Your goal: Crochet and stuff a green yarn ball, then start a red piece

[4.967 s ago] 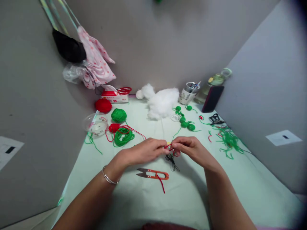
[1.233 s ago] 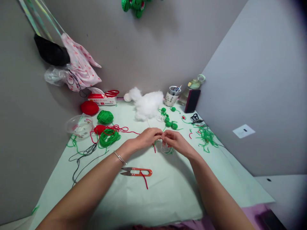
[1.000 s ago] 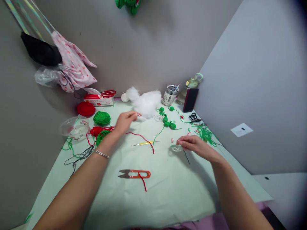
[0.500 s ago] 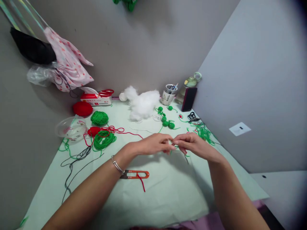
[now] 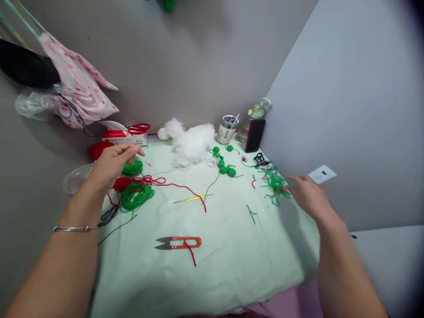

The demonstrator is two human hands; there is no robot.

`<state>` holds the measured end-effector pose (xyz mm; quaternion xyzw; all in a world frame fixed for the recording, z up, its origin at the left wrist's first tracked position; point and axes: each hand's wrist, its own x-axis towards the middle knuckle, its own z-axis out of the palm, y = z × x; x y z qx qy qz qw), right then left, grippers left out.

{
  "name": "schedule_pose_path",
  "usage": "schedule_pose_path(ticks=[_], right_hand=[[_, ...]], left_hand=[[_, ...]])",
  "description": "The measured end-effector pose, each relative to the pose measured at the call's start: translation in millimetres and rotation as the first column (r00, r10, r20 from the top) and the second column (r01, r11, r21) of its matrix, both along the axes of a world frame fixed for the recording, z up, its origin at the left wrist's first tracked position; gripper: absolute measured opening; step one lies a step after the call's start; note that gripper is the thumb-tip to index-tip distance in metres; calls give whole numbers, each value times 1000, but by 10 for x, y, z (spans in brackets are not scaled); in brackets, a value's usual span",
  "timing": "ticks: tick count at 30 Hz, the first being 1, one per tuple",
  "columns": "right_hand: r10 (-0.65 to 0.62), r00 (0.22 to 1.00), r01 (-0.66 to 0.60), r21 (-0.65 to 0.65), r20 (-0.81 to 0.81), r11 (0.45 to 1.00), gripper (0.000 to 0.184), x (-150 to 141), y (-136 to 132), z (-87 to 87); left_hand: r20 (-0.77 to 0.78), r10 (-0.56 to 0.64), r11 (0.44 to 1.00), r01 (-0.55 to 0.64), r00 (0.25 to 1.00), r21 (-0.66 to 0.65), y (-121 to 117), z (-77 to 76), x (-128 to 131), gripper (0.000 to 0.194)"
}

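Note:
My left hand (image 5: 114, 165) is raised over a green yarn ball (image 5: 133, 168) at the left, thumb and fingers pressed together. Whatever they hold, if anything, is too small to make out. At the right, my right hand (image 5: 309, 196) is beside a pile of green yarn scraps (image 5: 274, 181); motion smears its fingers. Between the hands lie a yellow-handled crochet hook (image 5: 195, 198) and a short dark and green yarn scrap (image 5: 251, 214). Nearer me, orange thread snips (image 5: 194, 238) lie with blades apart, a red yarn piece (image 5: 191, 256) across their handle.
White stuffing (image 5: 194, 143) sits at the back, near small green crocheted balls (image 5: 223, 169). A pen tin (image 5: 227, 130), a bottle (image 5: 256, 111) and a phone (image 5: 255, 136) stand back right. A green yarn coil (image 5: 136, 197) and red yarn (image 5: 150, 180) lie left. Red scissors (image 5: 138, 129) rest on a box.
My hands have parted from the middle: the left went to the yarn balls, the right to the scraps. A short yarn scrap and the crochet hook now show on the table.

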<state>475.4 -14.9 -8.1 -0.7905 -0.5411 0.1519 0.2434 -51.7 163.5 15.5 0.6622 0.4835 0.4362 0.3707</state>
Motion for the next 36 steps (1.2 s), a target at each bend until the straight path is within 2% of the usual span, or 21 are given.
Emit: schedule_pose_path(ticks=[3, 4, 6, 7, 10, 12, 14, 15, 17, 19, 20, 21, 22, 23, 26, 28, 30, 32, 33, 34, 36], right_hand=[[62, 998, -61, 9, -32, 998, 50, -350, -144, -6], [174, 978, -180, -51, -113, 982, 48, -503, -169, -23], [440, 828, -530, -230, -348, 816, 47, -771, -159, -76], [470, 811, -569, -281, -348, 773, 45, -861, -123, -104], [350, 921, -383, -243, -171, 891, 41, -936, 61, -148], [235, 972, -234, -170, -14, 957, 39, -943, 191, -127], [191, 978, -180, -118, 89, 977, 36, -1061, 283, -92], [209, 971, -196, -114, 115, 974, 31, -1182, 311, -84], [333, 936, -317, -143, 113, 938, 18, -1525, 336, -101], [458, 885, -437, -190, 83, 879, 10, -1909, 334, -158], [494, 867, -470, -214, 73, 857, 8, -2076, 327, -190], [509, 858, -482, -230, 73, 845, 8, -2210, 319, -218], [515, 854, -486, -239, 71, 840, 9, -2304, 309, -235], [515, 854, -487, -243, 67, 839, 12, -2358, 298, -239], [510, 860, -494, -225, 15, 840, 18, -2340, 255, -171], [526, 848, -528, -205, -66, 824, 18, -2275, 226, -95], [536, 785, -601, -173, -310, 780, 22, -2242, 212, -35], [455, 616, -651, -91, -643, 753, 27, -2263, 221, -3], [389, 507, -647, -42, -769, 761, 30, -2293, 233, 8], [335, 419, -623, 1, -844, 782, 32, -2332, 249, 17], [311, 360, -543, 73, -880, 836, 32, -2422, 283, 45]], left_hand=[[-119, -116, 988, 103, 986, -111, -183, 19, 70, 28], [-131, -160, 981, 142, 978, -136, -242, 31, 115, 29], [-145, -250, 958, 223, 957, -180, -342, 60, 205, 30], [-139, -292, 946, 265, 946, -185, -382, 73, 240, 31], [-109, -347, 933, 331, 931, -143, -447, 101, 276, 28], [-6, -226, 974, 226, 974, -23, -451, 115, 268, 22], [177, -45, 992, 24, 983, 122, -433, 137, 284, 16], [262, 22, 981, -71, 965, 181, -422, 152, 313, 16], [346, 84, 948, -182, 934, 259, -402, 178, 424, 18], [292, 81, 938, -171, 953, 301, -400, 175, 581, 20], [217, 49, 949, -113, 975, 295, -409, 157, 660, 22], [0, -55, 968, 53, 998, 246, -425, 127, 728, 24], [-229, -176, 964, 215, 957, 154, -449, 89, 777, 22], [-307, -217, 961, 259, 926, 101, -481, 47, 803, 22], [-407, -203, 971, 235, 891, 30, -616, -59, 733, 14], [-427, -222, 971, 236, 877, -19, -699, -79, 602, 31], [-402, -364, 931, 346, 840, -119, -724, -57, 458, 34], [-296, -546, 838, 502, 784, -215, -675, -7, 342, 26], [-253, -554, 832, 512, 793, -216, -634, 22, 301, 26], [-237, -494, 869, 462, 837, -180, -595, 52, 272, 28], [-277, -201, 979, 204, 939, -21, -561, 105, 254, 27]])
